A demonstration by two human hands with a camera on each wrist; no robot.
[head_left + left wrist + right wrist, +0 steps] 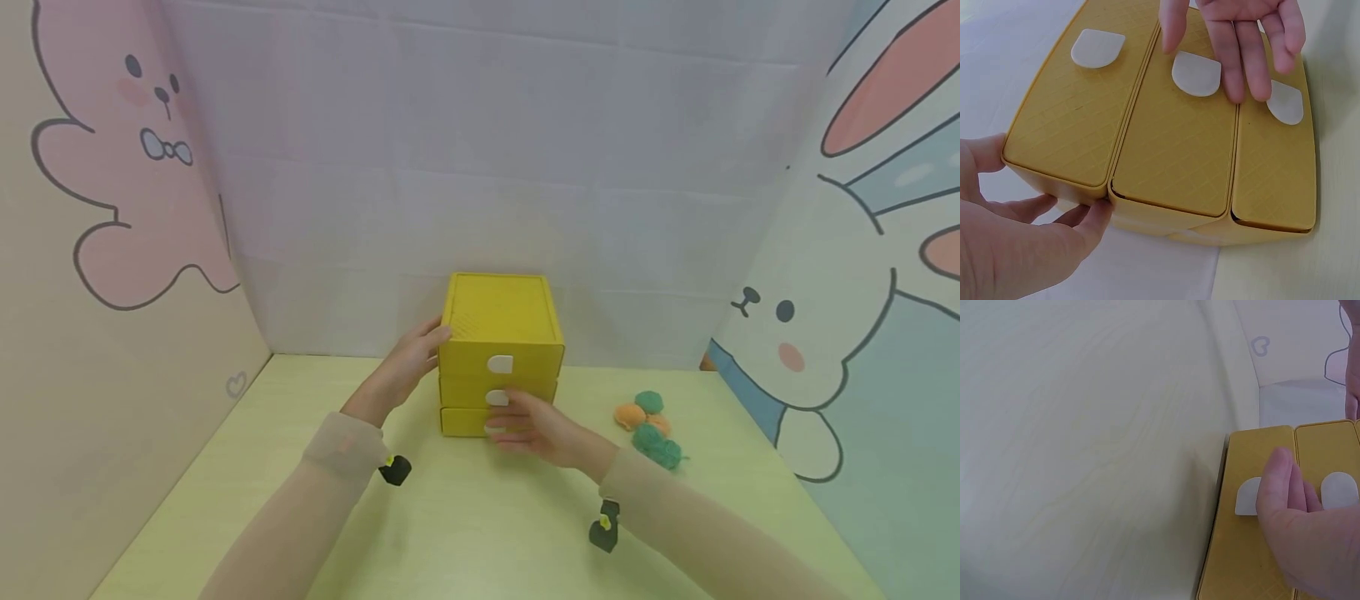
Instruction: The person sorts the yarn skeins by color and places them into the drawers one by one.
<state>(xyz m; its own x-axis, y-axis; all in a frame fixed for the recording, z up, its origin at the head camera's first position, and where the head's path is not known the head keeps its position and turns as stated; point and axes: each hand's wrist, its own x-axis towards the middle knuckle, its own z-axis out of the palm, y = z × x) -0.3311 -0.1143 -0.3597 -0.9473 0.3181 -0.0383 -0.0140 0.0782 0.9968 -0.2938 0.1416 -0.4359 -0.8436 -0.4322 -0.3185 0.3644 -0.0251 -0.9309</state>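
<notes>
A yellow drawer box with three stacked drawers stands on the table, each drawer front bearing a white tab. My left hand rests against the box's left side near the top, its thumb by the upper edge and its fingers spread along the side wall in the left wrist view. My right hand is in front of the lower drawers, fingers extended, around the middle tab and the bottom tab. The top tab is uncovered. All three drawers appear closed. Whether the right fingertips touch the front is unclear.
Several orange and green crumpled soft pieces lie on the pale table right of the box, beside my right forearm. Behind stands a white cloth wall; side walls carry a pink bear and a white rabbit drawing.
</notes>
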